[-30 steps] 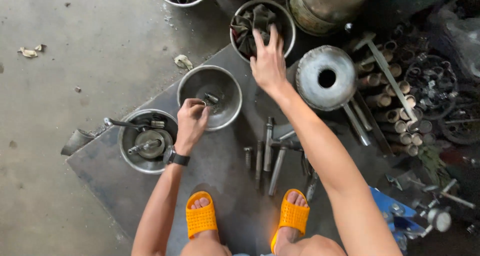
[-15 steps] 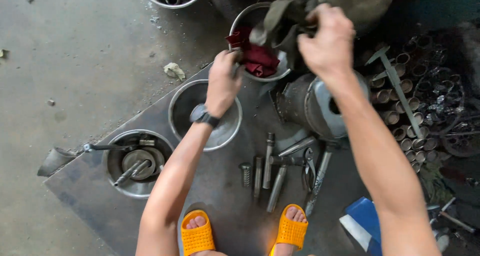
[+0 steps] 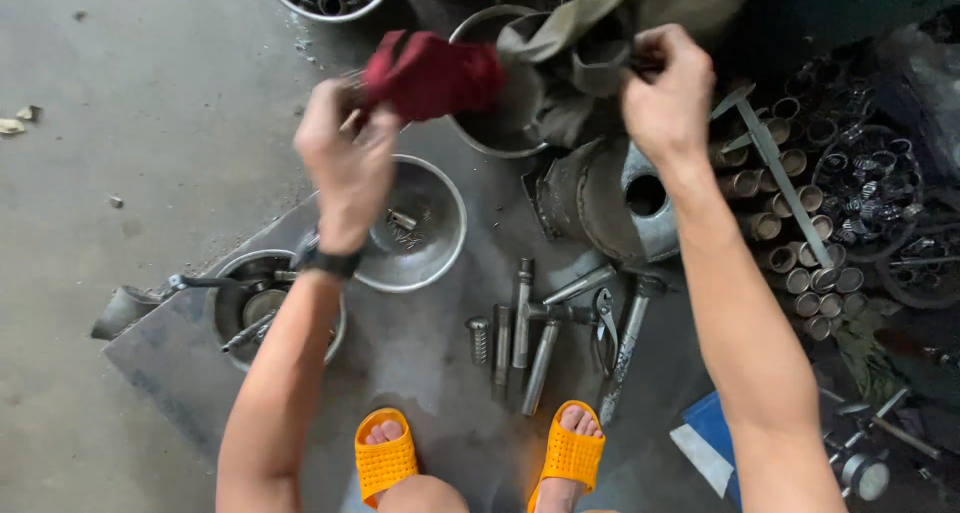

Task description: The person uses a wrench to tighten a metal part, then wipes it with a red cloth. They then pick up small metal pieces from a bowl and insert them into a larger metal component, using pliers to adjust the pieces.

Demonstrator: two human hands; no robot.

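Nearest: orange sandals (image 3: 387,463) on a metal sheet (image 3: 420,353), loose bolts (image 3: 520,323) just beyond. Left hand (image 3: 345,158) clenched on a red rag (image 3: 432,73), held above the empty steel bowl (image 3: 425,223); rag's long axis runs left-right, free end twd the right hand. Right hand (image 3: 668,98) pinches an olive cloth (image 3: 570,43) over the far bowl (image 3: 490,133). Vs 0.5 s ago: red rag lifted out of the far bowl, both hands nearer.
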